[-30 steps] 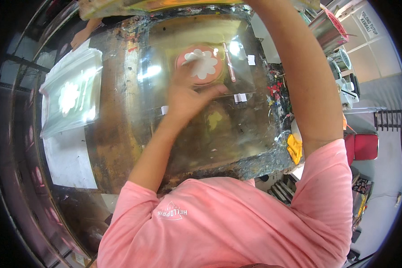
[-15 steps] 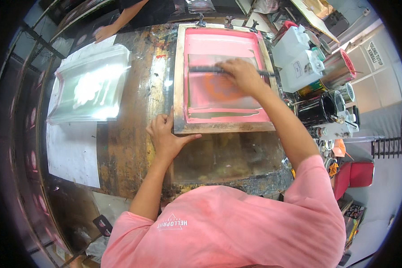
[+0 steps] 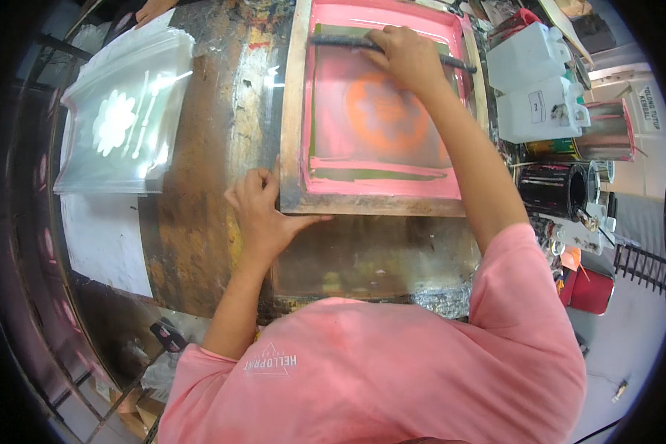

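Note:
A wooden-framed printing screen (image 3: 292, 111) with pink mesh lies flat on the stained worktable (image 3: 200, 222); an orange round motif shows through its middle. My right hand (image 3: 407, 55) grips a dark squeegee (image 3: 340, 42) lying across the far end of the mesh. My left hand (image 3: 263, 214) presses flat on the near left corner of the frame, fingers spread.
A stack of clear plastic bags (image 3: 122, 118) printed with a white flower lies at the left, white paper (image 3: 103, 240) below it. White jugs (image 3: 536, 85), a metal can (image 3: 607, 133) and a black pot (image 3: 555, 189) crowd the right edge. Another person's hand (image 3: 155, 9) shows at the top left.
A second ago the screen was raised and my left hand lay on the printed bag. The screen is now down; my left hand holds its corner and my right hand has the squeegee at the far end.

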A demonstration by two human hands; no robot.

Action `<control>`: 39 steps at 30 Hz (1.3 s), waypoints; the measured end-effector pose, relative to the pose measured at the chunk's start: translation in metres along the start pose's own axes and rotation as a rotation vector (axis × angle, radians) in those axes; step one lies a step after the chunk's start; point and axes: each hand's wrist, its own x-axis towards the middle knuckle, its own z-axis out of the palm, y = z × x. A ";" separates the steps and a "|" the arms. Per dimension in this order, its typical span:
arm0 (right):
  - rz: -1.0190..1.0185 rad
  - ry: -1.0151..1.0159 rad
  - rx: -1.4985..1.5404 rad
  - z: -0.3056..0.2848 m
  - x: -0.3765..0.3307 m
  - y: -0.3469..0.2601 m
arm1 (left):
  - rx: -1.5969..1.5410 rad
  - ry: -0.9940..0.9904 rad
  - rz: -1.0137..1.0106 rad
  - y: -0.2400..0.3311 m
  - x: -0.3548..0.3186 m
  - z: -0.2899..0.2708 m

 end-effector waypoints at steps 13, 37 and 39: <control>0.085 -0.258 0.188 -0.116 -0.152 -0.122 | 0.005 -0.003 -0.001 -0.001 -0.007 0.003; 0.049 0.378 0.040 -0.290 0.022 -0.051 | 0.273 -0.155 0.055 0.052 0.016 0.010; 0.079 0.305 0.065 -0.299 0.035 -0.044 | 0.087 0.005 0.109 0.054 0.040 0.007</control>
